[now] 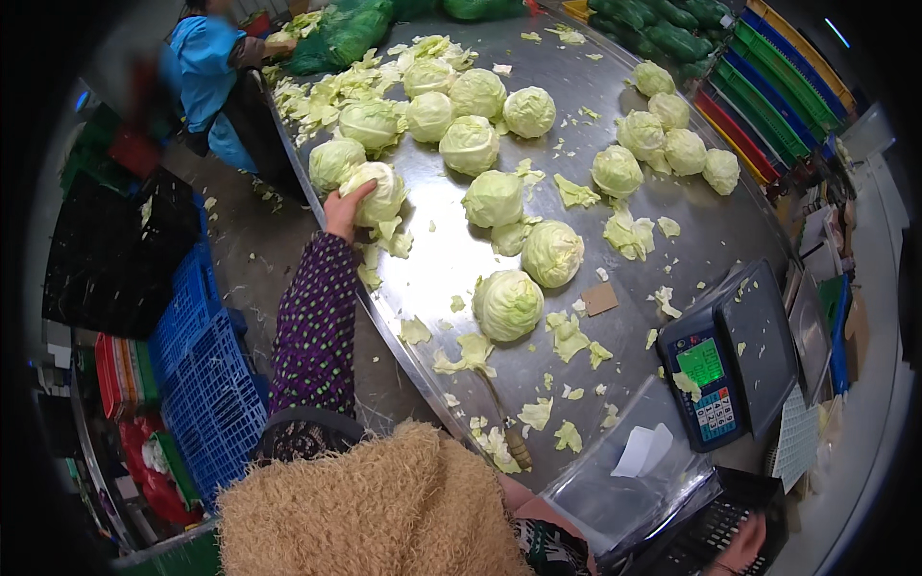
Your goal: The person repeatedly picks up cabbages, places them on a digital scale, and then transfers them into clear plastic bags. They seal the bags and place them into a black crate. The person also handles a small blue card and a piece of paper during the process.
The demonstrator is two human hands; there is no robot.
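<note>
My left hand (pixel 346 210), in a purple dotted sleeve, grips a pale green cabbage head (pixel 376 193) at the table's left edge. The thumb lies on top of it and the fingers are mostly hidden. Another cabbage (pixel 336 163) sits right behind it. At the bottom right, what looks like my right hand (pixel 745 541) is blurred and partly cut off, over a black plastic object (pixel 709 529) with rows of pale marks. Nearest to me, a trimmed cabbage (pixel 508 305) rests on the steel table (pixel 432 277). A knife with a wooden handle (pixel 517 446) lies at the near edge, its narrow blade partly under leaves.
Several more cabbages (pixel 470 145) stand across the table, with another group (pixel 666 144) at right. Leaf scraps (pixel 317 101) pile up at far left. A digital scale (pixel 727 360) and plastic film (pixel 627 461) lie near right. A co-worker in blue (pixel 202 68) stands beyond; blue crates (pixel 205 367) are at left.
</note>
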